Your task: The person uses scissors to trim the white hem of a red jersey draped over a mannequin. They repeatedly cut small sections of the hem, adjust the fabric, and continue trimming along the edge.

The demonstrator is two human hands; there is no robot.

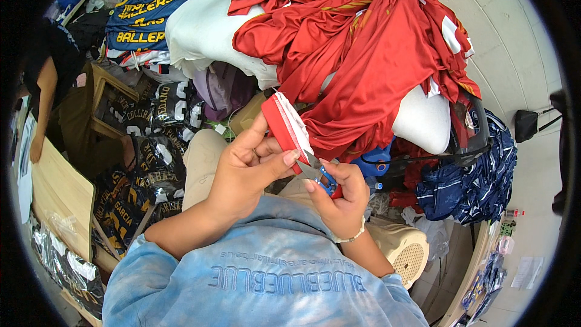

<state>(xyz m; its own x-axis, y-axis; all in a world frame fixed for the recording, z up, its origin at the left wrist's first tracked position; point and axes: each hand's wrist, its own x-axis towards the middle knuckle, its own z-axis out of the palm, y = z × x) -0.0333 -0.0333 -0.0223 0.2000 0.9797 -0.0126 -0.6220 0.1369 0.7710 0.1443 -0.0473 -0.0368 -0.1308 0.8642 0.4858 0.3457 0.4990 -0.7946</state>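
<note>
My left hand [245,169] pinches a folded red fabric band [279,122] with white cloth inside it, holding it up in front of my chest. In my right hand [344,203] is a pair of thread snips [327,181] with blue handles, gripped between thumb and fingers. Its metal blades point up and left, at the lower end of the band. Whether they touch the cloth, I cannot tell. Just beyond my hands, a large heap of shiny red garments [387,54] hangs over a white padded surface [203,24].
Navy jerseys [469,175] are piled at the right. Packed black jerseys [160,157] lie at the left, beside a wooden board [60,188]. A dark blue and yellow jersey [148,9] lies at the far left. Another person's arm [45,97] shows at the left edge.
</note>
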